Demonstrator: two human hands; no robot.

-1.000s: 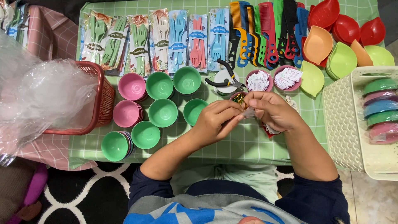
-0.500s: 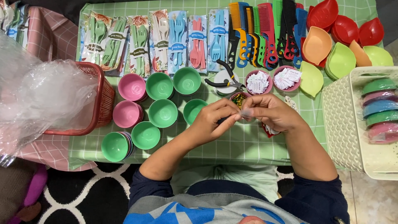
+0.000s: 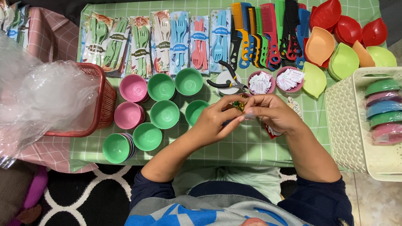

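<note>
Above the middle of the tabletop [image 3: 251, 144], a small green and gold trinket [image 3: 238, 105] sat pinched between the two hands. The left hand [image 3: 215, 121] closed its fingers [image 3: 233, 124] on it from the left, and the right hand [image 3: 272, 113] held narrow fingers [image 3: 251, 112] at its other side, also gripping a bit of clear wrap; what the trinket was could not be told.

Just beyond the hands lay one pair of pliers [image 3: 228, 79] with black handles on a white disc, and beside it two small pink dishes [image 3: 259, 81] filled with paper tags.

To the left stood seven bowls or short stacks of them: two pink bowls [image 3: 133, 88] and five green bowls [image 3: 164, 114], set in three rough rows.

Along the far edge lay six packets of plastic cutlery [image 3: 180, 39], green, blue and pink, and next to them a row of combs [image 3: 272, 33] in orange, green, red, black and blue, overlapped too closely to count.

At the far right corner lay leaf-shaped dishes [image 3: 344, 60]: three red, two orange and about four pale green showed.

A white basket [image 3: 341, 121] stood at the right edge, touching the tabletop, with a stack of about six round lids [image 3: 383, 111] in green, pink and blue.

At the left a red basket [image 3: 102, 100] held crumpled clear plastic bags [image 3: 42, 100].
</note>
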